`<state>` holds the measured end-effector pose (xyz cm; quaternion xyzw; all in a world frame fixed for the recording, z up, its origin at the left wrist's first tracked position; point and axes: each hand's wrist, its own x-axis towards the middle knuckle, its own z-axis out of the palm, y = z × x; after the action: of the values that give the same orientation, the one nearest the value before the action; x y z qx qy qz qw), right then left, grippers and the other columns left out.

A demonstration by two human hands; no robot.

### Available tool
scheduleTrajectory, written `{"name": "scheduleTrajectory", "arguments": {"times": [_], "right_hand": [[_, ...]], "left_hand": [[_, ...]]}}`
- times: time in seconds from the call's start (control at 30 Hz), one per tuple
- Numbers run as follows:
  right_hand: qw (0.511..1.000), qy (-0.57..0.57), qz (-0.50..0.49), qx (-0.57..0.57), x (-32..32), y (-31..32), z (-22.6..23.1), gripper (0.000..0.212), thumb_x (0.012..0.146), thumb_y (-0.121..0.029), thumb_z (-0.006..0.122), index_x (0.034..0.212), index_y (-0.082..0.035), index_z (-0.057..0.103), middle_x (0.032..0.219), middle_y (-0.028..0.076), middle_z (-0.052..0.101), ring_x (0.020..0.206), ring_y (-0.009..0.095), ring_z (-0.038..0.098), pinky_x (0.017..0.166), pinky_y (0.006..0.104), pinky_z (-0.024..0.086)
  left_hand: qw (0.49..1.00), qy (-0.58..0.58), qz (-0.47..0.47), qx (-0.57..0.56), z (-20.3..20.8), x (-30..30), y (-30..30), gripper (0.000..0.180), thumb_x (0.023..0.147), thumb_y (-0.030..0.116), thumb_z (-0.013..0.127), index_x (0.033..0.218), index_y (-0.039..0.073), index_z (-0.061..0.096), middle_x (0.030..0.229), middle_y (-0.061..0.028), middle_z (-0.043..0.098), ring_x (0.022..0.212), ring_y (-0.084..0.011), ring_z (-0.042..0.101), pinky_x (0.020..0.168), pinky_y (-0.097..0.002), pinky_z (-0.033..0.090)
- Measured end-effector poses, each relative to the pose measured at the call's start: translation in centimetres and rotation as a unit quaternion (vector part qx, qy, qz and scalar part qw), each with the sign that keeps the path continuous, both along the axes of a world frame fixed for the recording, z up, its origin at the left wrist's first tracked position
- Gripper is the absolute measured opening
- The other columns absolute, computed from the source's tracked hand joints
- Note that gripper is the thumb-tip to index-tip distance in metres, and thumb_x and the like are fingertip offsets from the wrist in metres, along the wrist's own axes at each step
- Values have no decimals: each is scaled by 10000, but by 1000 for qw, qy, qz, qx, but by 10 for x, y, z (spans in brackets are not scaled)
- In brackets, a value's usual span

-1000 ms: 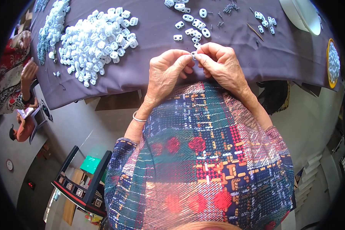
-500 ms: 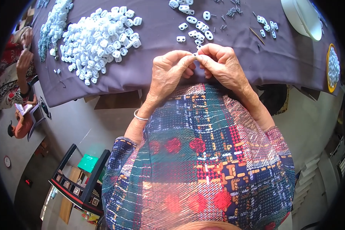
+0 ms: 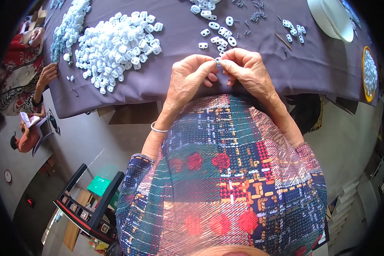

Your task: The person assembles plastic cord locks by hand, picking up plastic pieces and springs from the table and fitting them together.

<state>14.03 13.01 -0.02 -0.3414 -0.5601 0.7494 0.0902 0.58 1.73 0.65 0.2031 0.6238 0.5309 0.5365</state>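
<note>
My left hand [image 3: 187, 80] and my right hand [image 3: 249, 73] meet at the near edge of the cloth-covered table. Between the thumbs and forefingers of both is a small white plastic cord lock [image 3: 218, 59]; the fingertips hide much of it. Just beyond my fingers lie several loose white cord locks [image 3: 223, 32] with two holes each. Farther right are scattered small grey pieces [image 3: 257, 16], perhaps springs, too small to make out. To the left of my hands a big heap of white cord locks [image 3: 115, 49] covers the cloth.
A brown pointed stick [image 3: 283, 41] lies near a small group of white pieces [image 3: 294, 30]. At the right stand a white tub [image 3: 328, 19] and a yellow-rimmed basket [image 3: 364, 77] of white parts. Another person's hand [image 3: 48, 75] touches the table's left edge.
My fingers stay pinched together in nearly the same place. The other person's hands, raised together before, have parted, and one has come down to the table edge. The view has shifted slightly.
</note>
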Motion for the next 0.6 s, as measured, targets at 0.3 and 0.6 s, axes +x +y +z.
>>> {"name": "scheduleTrajectory", "arguments": {"times": [0.3, 0.6], "right_hand": [[999, -18, 10, 34, -1, -4, 1, 183, 880, -149, 599, 980, 3, 593, 758, -1, 591, 574, 40, 524, 493, 184, 468], [1000, -13, 6, 13, -1, -6, 5, 154, 891, -159, 585, 952, -18, 596, 732, -22, 579, 573, 20, 499, 491, 170, 455]], "left_hand": [[1000, 7, 10, 13, -1, 0, 0, 184, 882, 152, 588, 926, -25, 619, 778, -64, 648, 661, -88, 600, 557, -205, 498], [1000, 2, 17, 0, 1, 3, 0, 168, 884, 133, 590, 954, -15, 627, 784, -39, 650, 653, -66, 578, 570, -194, 471]]}}
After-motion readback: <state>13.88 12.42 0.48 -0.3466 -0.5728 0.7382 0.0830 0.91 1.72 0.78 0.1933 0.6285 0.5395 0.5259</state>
